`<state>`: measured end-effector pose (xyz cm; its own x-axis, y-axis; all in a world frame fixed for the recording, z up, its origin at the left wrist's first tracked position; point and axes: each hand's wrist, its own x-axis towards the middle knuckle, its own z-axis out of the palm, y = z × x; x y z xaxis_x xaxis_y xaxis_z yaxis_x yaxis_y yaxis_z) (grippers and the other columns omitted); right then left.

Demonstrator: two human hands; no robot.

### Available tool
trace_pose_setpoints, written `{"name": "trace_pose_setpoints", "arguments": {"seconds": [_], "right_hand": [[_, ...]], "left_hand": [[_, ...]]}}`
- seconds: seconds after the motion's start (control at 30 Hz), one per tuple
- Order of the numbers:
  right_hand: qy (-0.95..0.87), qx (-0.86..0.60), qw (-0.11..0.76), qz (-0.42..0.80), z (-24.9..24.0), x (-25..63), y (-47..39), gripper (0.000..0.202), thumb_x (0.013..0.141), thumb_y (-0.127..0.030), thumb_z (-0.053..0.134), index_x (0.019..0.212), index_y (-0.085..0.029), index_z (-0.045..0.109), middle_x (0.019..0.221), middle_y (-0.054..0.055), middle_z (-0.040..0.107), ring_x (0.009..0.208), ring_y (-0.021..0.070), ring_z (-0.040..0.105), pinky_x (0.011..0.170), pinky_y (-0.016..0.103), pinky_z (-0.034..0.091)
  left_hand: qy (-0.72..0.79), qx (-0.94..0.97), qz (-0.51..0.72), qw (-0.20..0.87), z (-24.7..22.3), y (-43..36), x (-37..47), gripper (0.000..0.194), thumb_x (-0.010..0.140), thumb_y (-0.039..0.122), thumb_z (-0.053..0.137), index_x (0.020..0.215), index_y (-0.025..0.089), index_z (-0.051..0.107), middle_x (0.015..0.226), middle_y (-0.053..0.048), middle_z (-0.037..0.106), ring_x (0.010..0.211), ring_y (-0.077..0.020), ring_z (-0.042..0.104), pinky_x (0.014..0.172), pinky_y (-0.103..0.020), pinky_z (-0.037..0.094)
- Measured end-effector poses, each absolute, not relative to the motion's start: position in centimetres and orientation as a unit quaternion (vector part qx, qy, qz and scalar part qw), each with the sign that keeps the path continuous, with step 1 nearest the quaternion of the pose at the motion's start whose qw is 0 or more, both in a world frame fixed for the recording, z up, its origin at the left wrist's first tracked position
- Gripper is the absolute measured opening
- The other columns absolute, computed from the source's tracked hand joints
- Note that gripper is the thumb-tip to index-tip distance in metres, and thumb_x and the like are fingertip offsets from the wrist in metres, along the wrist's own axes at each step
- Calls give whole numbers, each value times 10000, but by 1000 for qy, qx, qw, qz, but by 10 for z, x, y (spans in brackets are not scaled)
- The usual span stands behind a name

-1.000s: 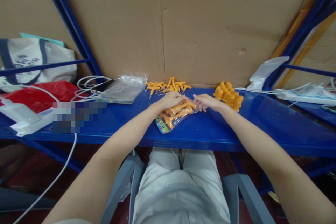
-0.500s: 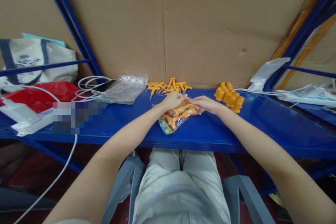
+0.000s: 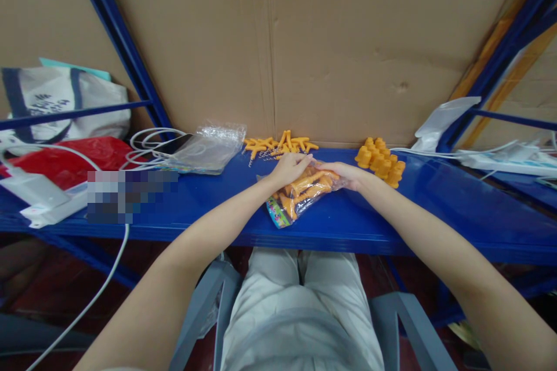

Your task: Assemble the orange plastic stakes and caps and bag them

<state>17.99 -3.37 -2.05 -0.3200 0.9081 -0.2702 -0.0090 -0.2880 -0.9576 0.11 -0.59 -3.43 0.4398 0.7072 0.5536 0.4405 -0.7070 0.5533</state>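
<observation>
Both hands meet over a clear plastic bag (image 3: pixel 300 192) packed with orange pieces, which lies on the blue shelf (image 3: pixel 435 208) just in front of the person, its printed end pointing toward 7 o'clock and its mouth toward 1 o'clock; the left hand (image 3: pixel 290 168) lies flat on the bag's upper end with fingers pressing down rather than clenched, while the right hand (image 3: pixel 346 175) pinches the film at the mouth from the 3 o'clock side, so it grasps the bag's edge; whether any single piece sits between its fingertips cannot be told.

At 12 o'clock from the bag, against the cardboard backing (image 3: pixel 331 52), lies a loose scatter of orange T-shaped pieces (image 3: pixel 281 144); at 2 o'clock stands a cluster of orange caps (image 3: pixel 379 160); at 10 o'clock rests a stack of empty clear bags (image 3: pixel 208 146) beside coiled white cable (image 3: pixel 145 140).

The bag looks full, so the likely trouble is spilling: a tug at the mouth could push pieces out onto the shelf, and the slick film may slip from the pinch; the printed end also lies near the shelf's front edge, so a slide toward 6 o'clock could drop it into the lap; a wide sweep of the right forearm might topple the caps.
</observation>
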Motion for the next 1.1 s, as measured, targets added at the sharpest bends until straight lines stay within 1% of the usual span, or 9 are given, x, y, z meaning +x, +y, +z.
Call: {"name": "trace_pose_setpoints", "arguments": {"seconds": [0.07, 0.13, 0.3, 0.47, 0.63, 0.83, 0.93, 1.03, 1.1], "right_hand": [[-480, -453, 349, 665, -20, 179, -34, 222, 900, -140, 580, 1103, -175, 665, 848, 34, 771, 636, 128, 700, 645, 225, 585], [-471, -461, 350, 666, -21, 177, -35, 173, 907, -134, 574, 1053, -149, 664, 804, 47, 761, 607, 128, 691, 629, 223, 583], [-475, -458, 359, 660, -23, 174, -38, 37, 878, -110, 636, 898, -132, 658, 765, 65, 744, 601, 129, 684, 615, 213, 578], [-470, -470, 363, 653, -20, 172, -42, 51, 868, -83, 635, 888, -119, 664, 725, 66, 739, 581, 132, 677, 602, 220, 584], [-477, -494, 371, 625, -20, 169, -43, 91, 837, -47, 626, 806, -128, 653, 633, 49, 713, 521, 133, 657, 535, 211, 564], [-488, -484, 390, 613, -24, 169, -39, 94, 755, -72, 715, 811, -133, 670, 643, 44, 715, 561, 135, 671, 602, 213, 581], [-482, -476, 396, 620, -24, 170, -39, 20, 830, -132, 684, 834, -143, 668, 652, 39, 712, 585, 133, 677, 632, 215, 584], [-464, -463, 396, 644, -23, 170, -39, 133, 935, -216, 590, 848, -153, 667, 658, 41, 708, 578, 130, 670, 640, 220, 582], [-454, -462, 389, 655, -22, 170, -40, 181, 968, -234, 547, 855, -153, 664, 652, 44, 705, 561, 132, 664, 629, 225, 580]], "left_hand": [[342, 834, 397, 170, -33, -8, 1, 386, 988, 335, 453, 904, 173, 794, 931, -57, 789, 878, -205, 707, 860, -352, 529], [343, 836, 392, 171, -31, -9, 1, 368, 985, 314, 460, 903, 180, 793, 969, -61, 789, 905, -209, 712, 884, -368, 531], [351, 842, 378, 157, -30, -9, 1, 356, 984, 294, 468, 864, 185, 786, 933, -55, 787, 899, -204, 712, 887, -371, 531], [340, 854, 366, 145, -31, -6, 1, 345, 972, 278, 463, 868, 177, 776, 984, -55, 784, 978, -208, 703, 963, -380, 511], [316, 871, 351, 134, -29, -4, 1, 327, 962, 267, 470, 829, 183, 756, 986, -51, 780, 998, -200, 696, 986, -378, 503], [298, 878, 347, 141, -27, -3, -2, 317, 975, 262, 474, 840, 180, 749, 979, -51, 773, 985, -192, 690, 971, -365, 496], [298, 876, 352, 142, -27, -4, -2, 309, 979, 260, 482, 837, 181, 744, 955, -46, 772, 959, -187, 690, 946, -353, 498], [300, 877, 349, 134, -27, -6, -2, 331, 983, 262, 473, 800, 173, 734, 885, -48, 770, 884, -184, 693, 878, -336, 515], [299, 881, 343, 130, -27, -6, -1, 347, 984, 265, 466, 780, 171, 731, 851, -49, 769, 848, -180, 693, 849, -328, 520]]}}
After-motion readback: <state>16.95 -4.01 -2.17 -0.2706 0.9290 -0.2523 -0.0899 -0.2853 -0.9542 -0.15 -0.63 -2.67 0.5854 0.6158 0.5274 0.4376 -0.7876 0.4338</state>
